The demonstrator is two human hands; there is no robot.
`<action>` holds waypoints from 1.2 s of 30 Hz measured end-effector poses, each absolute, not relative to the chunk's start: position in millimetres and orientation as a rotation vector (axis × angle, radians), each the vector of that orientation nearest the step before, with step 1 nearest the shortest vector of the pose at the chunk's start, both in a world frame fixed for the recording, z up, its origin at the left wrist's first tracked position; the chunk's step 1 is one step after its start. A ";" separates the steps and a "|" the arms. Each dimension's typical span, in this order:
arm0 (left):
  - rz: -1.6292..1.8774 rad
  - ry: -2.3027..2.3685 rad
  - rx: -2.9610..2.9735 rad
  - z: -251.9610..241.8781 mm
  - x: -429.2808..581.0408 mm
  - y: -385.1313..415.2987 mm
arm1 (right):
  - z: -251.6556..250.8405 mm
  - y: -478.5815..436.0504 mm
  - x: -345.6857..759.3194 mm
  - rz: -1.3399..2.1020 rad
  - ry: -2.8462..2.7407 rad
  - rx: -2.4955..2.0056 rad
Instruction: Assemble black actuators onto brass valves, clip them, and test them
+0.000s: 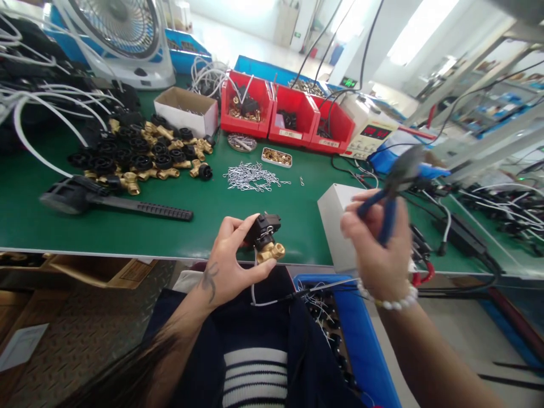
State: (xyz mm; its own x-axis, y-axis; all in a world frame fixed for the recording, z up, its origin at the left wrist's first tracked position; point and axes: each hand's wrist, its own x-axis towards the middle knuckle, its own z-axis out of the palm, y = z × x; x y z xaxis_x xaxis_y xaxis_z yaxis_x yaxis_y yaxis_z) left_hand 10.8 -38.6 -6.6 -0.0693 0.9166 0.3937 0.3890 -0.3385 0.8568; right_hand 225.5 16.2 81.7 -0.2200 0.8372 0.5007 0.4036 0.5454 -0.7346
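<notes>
Between the thumb and fingers of my left hand (pixel 233 258) is a valve (pixel 268 239) with a black plastic head and a brass body. A bent wire clip sits around its black neck, and a white cable trails below it. My right hand (pixel 380 241), raised over a pale grey box (pixel 335 218), grips blue-handled pliers (pixel 389 198); their jaws point up and are smeared by motion. Beyond my left hand lies a pile of wire clips (pixel 254 177), with one loose clip (pixel 301 181) to its right.
Brass valves with black caps (pixel 144 150) are heaped at left, near a black rubber-headed mallet (pixel 114 203). Red bins (pixel 293 116), a white carton (pixel 187 113), a small tray of brass parts (pixel 277 157), a fan (pixel 123 34) and a power supply (pixel 368 127) stand behind. A blue crate (pixel 361 345) sits below the table edge.
</notes>
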 end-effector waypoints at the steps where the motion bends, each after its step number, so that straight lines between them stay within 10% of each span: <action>1: 1.403 1.400 1.715 -6.8 10.4 -38.2 | 78.3 17.0 226.1 0.541 -2.018 -1.066; 15: 1.378 1.374 1.798 -7.7 7.4 -36.7 | 77.9 23.2 230.5 0.478 -2.497 -1.160; 20: 1.393 1.343 1.829 -7.3 6.8 -36.0 | 79.7 23.2 232.3 0.290 -1.851 -1.071; 25: 1.387 1.362 1.833 -7.9 6.0 -35.1 | 82.0 22.7 228.9 0.449 -2.523 -1.097; 31: 1.375 1.341 1.848 -6.1 5.9 -35.4 | 77.7 19.8 225.5 0.283 -1.841 -1.043; 36: 1.358 1.343 1.812 -8.3 5.1 -36.3 | 77.3 23.6 230.5 0.438 -2.567 -1.120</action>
State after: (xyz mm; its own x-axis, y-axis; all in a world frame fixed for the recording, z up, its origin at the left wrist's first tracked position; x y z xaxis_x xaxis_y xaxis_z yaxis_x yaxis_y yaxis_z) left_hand 5.1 -36.3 -8.3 0.0141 0.9090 0.4166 0.4061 -0.3860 0.8283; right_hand 230.5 23.6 77.3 -0.6481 0.7457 0.1543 0.6523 0.6482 -0.3929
